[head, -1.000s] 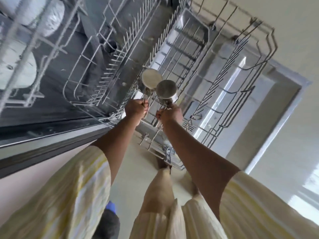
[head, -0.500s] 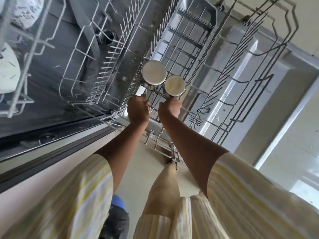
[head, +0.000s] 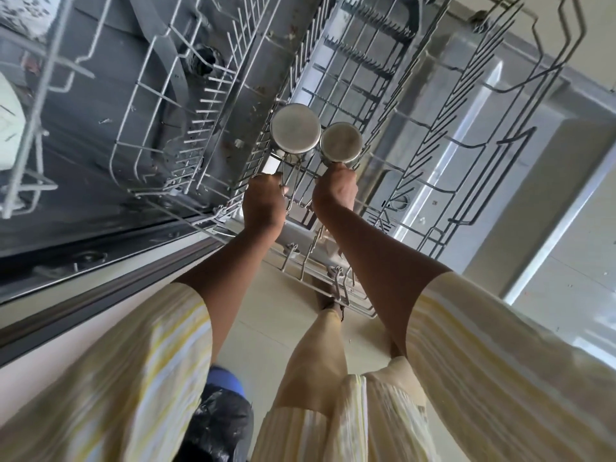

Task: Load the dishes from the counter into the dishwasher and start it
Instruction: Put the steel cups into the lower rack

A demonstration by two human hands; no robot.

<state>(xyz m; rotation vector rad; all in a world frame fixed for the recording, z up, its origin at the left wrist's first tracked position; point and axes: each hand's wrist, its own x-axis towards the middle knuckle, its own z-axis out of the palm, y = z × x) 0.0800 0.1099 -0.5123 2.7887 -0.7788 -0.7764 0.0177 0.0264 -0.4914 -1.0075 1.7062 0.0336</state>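
Two steel cups show their bases, mouths down, side by side near the middle of the dishwasher's pulled-out rack [head: 146, 194]. The right hand [head: 335, 191] pinches the smaller cup [head: 340, 141] at its near wall. The left hand [head: 263, 203] curls just below the larger cup [head: 295, 131], its fingers hidden, so what they grip cannot be told. Light, rigid and probably slick, each cup looks best held by wall or rim.

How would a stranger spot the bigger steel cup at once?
In the open dishwasher, find the pulled-out lower rack. Two steel cups are bottom-up over it. It is the bigger cup, by the left hand, wider than the smaller cup.
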